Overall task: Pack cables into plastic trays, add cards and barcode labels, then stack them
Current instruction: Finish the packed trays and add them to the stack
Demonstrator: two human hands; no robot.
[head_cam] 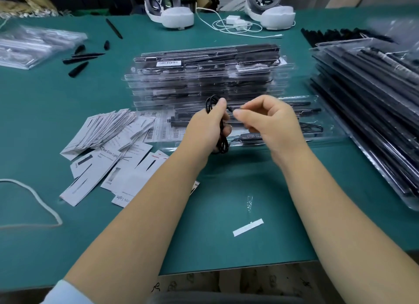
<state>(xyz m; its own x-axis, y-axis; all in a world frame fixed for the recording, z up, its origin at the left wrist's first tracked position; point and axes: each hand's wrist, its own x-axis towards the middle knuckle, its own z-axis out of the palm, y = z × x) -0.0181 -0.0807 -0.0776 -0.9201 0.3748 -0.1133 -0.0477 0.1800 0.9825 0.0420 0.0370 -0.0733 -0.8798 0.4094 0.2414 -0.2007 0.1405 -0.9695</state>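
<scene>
White strip (pixel 248 227) on counter (pixel 68 126), nearest. Beyond it, before open tray (pixel 326 131): left hand (pixel 207 128) grips coiled cable (pixel 223 142); right hand (pixel 268 119) pinches its plug end.

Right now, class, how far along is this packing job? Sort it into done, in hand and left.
Done: a stack of filled trays, the top one labelled. In hand: the left hand grips a coiled cable while the right hand pinches its end. Left: the open tray, cards and barcode labels.
</scene>
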